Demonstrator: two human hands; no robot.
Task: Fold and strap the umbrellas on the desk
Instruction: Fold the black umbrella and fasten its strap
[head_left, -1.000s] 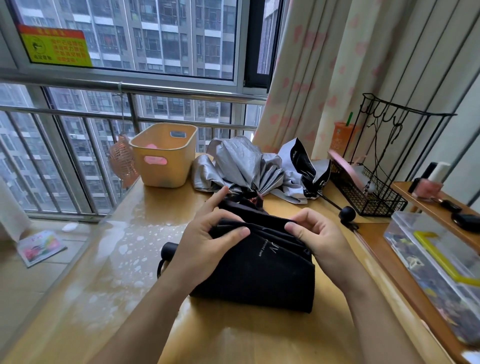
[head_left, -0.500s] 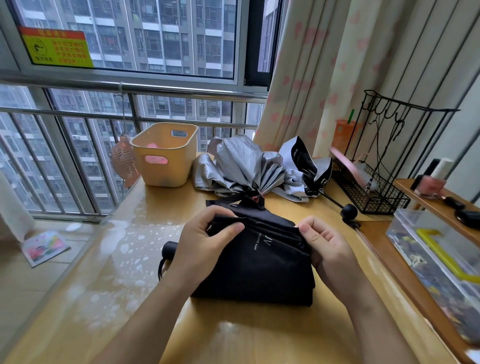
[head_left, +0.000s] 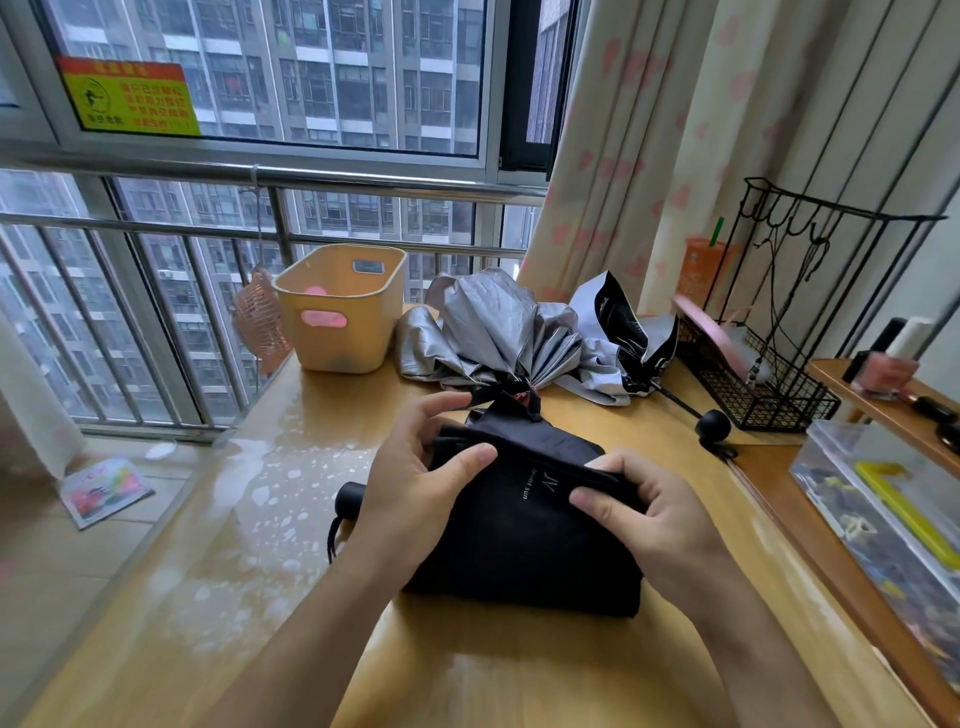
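On desk — black umbrella | left hand, right hand pinching its folds | silver umbrella behind

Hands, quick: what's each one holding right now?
Left hand: grips the folds of the black umbrella.
Right hand: pinches the same folds, holding that umbrella too.

My left hand covers the left end of the black umbrella, so only the tip of its handle shows. My right hand loses its fingertips behind a fold along the top edge. The white print on its canopy is too small to read. To its right, the clear box is cut off by the frame's edge.
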